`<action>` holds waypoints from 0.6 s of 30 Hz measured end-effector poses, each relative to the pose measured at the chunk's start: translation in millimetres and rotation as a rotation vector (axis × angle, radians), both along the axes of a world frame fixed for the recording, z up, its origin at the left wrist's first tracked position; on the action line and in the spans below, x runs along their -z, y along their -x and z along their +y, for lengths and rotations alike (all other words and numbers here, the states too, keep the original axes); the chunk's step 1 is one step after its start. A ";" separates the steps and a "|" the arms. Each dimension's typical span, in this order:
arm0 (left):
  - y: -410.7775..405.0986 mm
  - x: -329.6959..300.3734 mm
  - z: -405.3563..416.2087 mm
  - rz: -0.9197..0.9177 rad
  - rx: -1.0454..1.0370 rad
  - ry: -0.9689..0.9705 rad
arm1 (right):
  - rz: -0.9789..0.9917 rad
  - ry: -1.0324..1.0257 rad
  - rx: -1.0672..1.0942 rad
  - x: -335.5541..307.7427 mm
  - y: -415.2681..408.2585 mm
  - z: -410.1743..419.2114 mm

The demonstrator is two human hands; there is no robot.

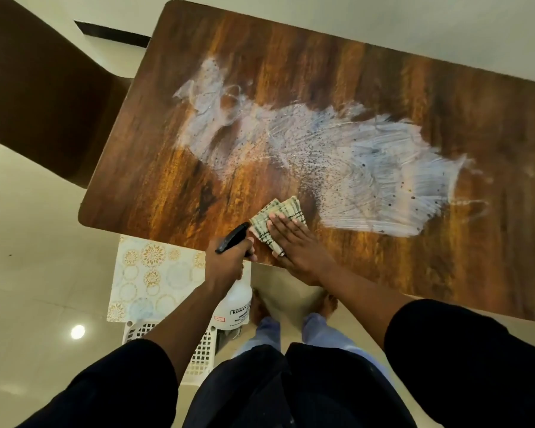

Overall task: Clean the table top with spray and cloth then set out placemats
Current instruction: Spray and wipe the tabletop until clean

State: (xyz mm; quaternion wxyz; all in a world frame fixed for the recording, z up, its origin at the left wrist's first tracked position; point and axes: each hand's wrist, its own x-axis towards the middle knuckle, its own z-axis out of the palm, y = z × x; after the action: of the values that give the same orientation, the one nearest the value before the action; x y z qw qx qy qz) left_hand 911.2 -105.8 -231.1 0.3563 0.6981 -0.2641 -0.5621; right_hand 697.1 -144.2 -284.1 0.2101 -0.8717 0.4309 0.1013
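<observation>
Woodgrain table top (322, 66) streaked white; right hand (294, 245) flat on checked cloth (278, 216), left hand (226, 264) grips spray bottle (235, 301).

The white plastic spray bottle with a black trigger head (233, 299) carries a white label; its top line reads "KISSAN", cut off at the edge. The lines beneath are too blurred to read. A small red-bordered sticker sits lower left, its print illegible.

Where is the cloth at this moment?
In the head view, the cloth lies near the table's near edge, under the right hand, beside the spray bottle.
</observation>
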 end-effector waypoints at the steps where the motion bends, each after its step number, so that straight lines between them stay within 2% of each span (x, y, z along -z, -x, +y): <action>1: 6.3 0.3 1.3 0.001 0.011 -0.003 | 0.012 -0.007 0.043 -0.6 11.1 -2.2; 9: 72.2 7.1 6.9 0.008 0.026 -0.077 | 0.060 -0.033 0.502 -1.9 132.9 -22.9; 12: 96.6 5.5 7.0 0.011 0.034 -0.074 | 0.094 -0.085 0.615 -6.0 147.1 -24.9; 15: 118.0 2.6 6.5 -0.013 0.058 -0.066 | 0.067 -0.135 0.668 -8.6 134.5 -22.6; 18: 132.4 1.1 5.7 -0.035 0.057 -0.042 | 0.053 -0.079 0.498 -5.3 115.1 -4.1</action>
State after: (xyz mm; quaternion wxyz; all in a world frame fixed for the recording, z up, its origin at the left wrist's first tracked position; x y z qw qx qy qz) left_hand 778.8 -100.1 -232.1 0.3208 0.7074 -0.2781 -0.5651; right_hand 582.0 -148.3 -278.7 0.2512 -0.7267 0.6335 0.0862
